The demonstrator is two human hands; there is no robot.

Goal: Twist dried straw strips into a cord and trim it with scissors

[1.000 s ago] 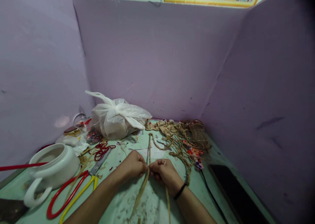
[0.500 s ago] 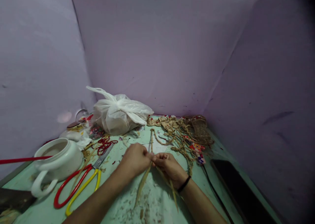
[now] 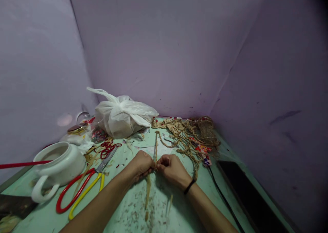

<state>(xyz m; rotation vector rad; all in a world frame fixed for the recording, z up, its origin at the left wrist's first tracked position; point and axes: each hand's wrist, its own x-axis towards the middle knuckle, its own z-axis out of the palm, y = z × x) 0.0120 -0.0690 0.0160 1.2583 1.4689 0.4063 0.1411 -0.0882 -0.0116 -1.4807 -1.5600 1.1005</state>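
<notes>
A tan, fibrous cord (image 3: pixel 156 144) is showing a narrow twisted length, straight along its near stretch and bending sharply at its far end, where it is curving off to the right toward a tangled heap of similar cords (image 3: pixel 179 132). Below the hands, a flat, paler strip (image 3: pixel 148 192) is hanging down, broader and looser than the twisted part, while a thin strand (image 3: pixel 170 204) is showing as a blur below the right hand (image 3: pixel 173 168). Half a second ago two loose ends were spreading apart beneath the hands; now the left strip is hanging more nearly straight down, and the right strand is showing only as a short piece. The yellow edge at the top of the wall is no longer appearing. The twisted length is lying on the desk (image 3: pixel 133 209), running away from the person, its near end sitting between the two hands. The left hand (image 3: pixel 143 164) is curling its fingers inward and pinching the cord at this end, and the right hand is gripping just beside it with thumb and fingertips, the two nearly touching.
</notes>
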